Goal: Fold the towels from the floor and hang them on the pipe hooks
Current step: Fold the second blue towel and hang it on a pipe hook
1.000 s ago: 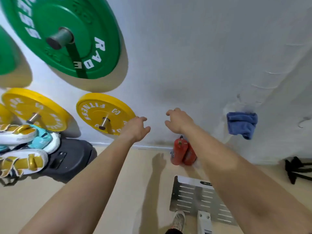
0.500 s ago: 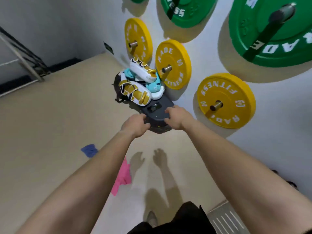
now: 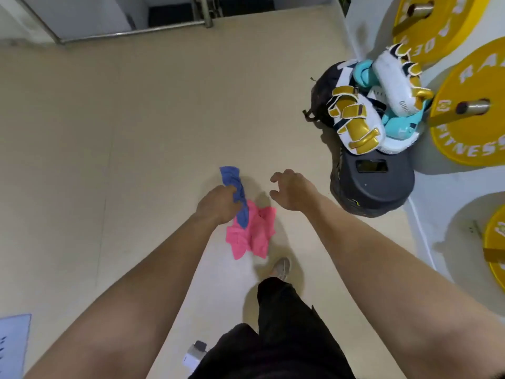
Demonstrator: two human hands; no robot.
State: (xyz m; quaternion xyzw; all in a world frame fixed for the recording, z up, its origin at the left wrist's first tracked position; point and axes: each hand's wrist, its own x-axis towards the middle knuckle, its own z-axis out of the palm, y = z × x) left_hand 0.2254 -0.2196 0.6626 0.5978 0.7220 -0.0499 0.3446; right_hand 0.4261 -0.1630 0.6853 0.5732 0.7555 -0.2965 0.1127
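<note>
The left hand (image 3: 218,205) grips the blue towel (image 3: 232,178) mid-length; the right hand (image 3: 293,191) hovers empty, fingers spread. Soft, light, limp cloth, probably: better taken by its corners.

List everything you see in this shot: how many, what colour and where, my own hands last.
crumpled pink cloth towel: one, pink, on the beige floor at centre.
blue cloth towel: one, blue, gripped by the left hand, lower end over the pink towel.
round yellow weight plates: three, yellow, on the wall at right.
rounded black base: one, black, on the floor by the wall.
white-and-gold padded gear: a pile, with turquoise pieces, atop the black base.
grey metal rail: one, grey, near the top edge.
grey shoe: one, grey, below the pink towel.
left hand: one, gripping the blue towel.
right hand: one, empty, fingers loosely curled.
</note>
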